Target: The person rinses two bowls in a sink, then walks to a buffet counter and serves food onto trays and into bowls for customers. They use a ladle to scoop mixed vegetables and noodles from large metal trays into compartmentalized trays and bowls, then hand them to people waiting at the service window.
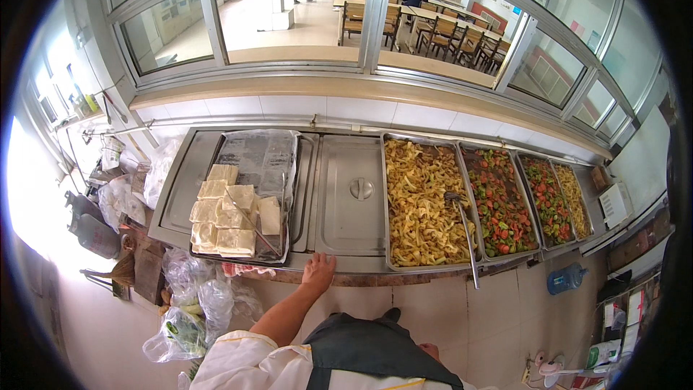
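Note:
My left hand [319,271] rests on the front edge of the stainless-steel serving counter [352,264], holding nothing. My right hand [430,349] shows only in part beside my dark apron, low in the picture; its fingers are mostly hidden. Left of my left hand, a dark baking tray [260,143] holds stacks of pale square flatbread-like pieces [235,219]. Metal tongs [254,222] lie across them. Straight ahead is a steel lid [346,222] with a recessed handle. To its right, a deep pan of cooked yellowish vegetables [422,200] has a serving spoon [465,233] leaning over its front rim.
Further right stand pans of carrot and green vegetables [501,200] and a yellow shredded dish [573,200]. Plastic bags of vegetables [184,330] and a broom [122,271] are at lower left. A blue water bottle [566,278] lies on the floor. Seated people are beyond the windows.

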`<state>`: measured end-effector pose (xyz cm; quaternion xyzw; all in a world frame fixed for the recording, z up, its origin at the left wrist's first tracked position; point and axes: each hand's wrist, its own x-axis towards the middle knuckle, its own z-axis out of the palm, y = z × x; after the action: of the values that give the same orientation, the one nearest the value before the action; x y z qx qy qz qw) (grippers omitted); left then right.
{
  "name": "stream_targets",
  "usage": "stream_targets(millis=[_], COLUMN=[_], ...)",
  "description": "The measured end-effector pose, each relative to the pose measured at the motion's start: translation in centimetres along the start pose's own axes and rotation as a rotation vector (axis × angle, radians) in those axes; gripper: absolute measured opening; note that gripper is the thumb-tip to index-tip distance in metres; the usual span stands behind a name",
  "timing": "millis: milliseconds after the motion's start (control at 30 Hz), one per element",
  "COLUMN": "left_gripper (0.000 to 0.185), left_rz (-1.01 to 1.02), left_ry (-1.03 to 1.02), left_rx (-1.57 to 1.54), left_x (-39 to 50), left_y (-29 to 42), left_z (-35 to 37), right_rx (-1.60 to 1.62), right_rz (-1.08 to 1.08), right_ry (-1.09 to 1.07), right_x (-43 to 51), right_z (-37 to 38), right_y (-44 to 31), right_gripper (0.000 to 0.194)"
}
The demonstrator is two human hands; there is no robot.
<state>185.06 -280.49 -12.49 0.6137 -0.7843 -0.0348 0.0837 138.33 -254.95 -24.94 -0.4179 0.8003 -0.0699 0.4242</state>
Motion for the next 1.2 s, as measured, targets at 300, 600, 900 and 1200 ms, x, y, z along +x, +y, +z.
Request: stream_targets(millis=[300, 600, 900, 1200], left_gripper=[0.033, 0.037, 0.035, 0.027], left_rz=[-0.019, -0.023, -0.012, -0.011], left_ry=[-0.057, -0.090, -0.060, -0.053], left_rx=[-0.013, -0.016, -0.017, 0.002], left_x=[0.2, 0.2, 0.2, 0.3], left_y=[0.0, 0.1, 0.0, 0.0], left_z=[0.0, -0.6, -0.5, -0.3], right_rx=[0.122, 0.143, 0.232, 0.134], right_rz=[0.108, 0.172, 0.181, -0.001], right_ry=[0.029, -0.023, -0.019, -0.056], right_x=[-2.3, -3.0, -3.6, -1.9], right_z=[-1.6, -2.8, -3.3, -2.1], right_y=[-3.1, -5.3, -6.2, -2.7], right_gripper=[0.027, 0.023, 0.024, 0.043])
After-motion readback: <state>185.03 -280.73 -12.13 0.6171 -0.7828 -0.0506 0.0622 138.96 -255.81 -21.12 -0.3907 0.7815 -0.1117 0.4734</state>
